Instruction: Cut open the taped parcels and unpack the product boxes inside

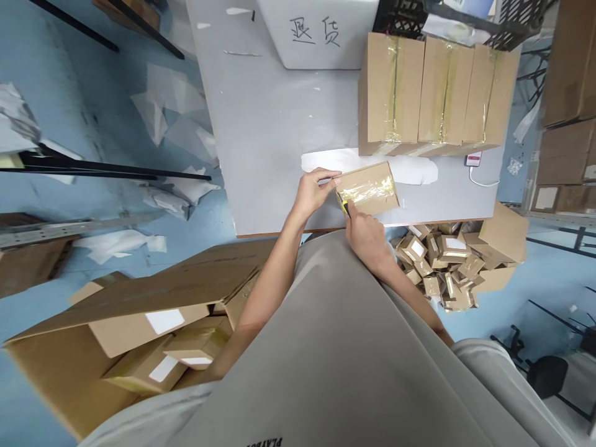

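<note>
A small cardboard box point(372, 189) with shiny clear tape across its top lies near the front edge of the table. My left hand point(315, 189) grips its left corner between thumb and fingers. Closed around a yellow and black utility knife point(344, 203) is my right hand point(367, 234), at the box's left end near the tape. The blade's tip is too small to make out. White paper point(419, 169) lies flat just behind the box.
Three taped cartons point(393, 93) stand at the table's back right, beside a white bin point(321, 37) with handwriting and a black crate point(405, 18). A large open carton point(56, 366) holding boxes is at lower left. Small boxes point(451, 248) fill another carton at right.
</note>
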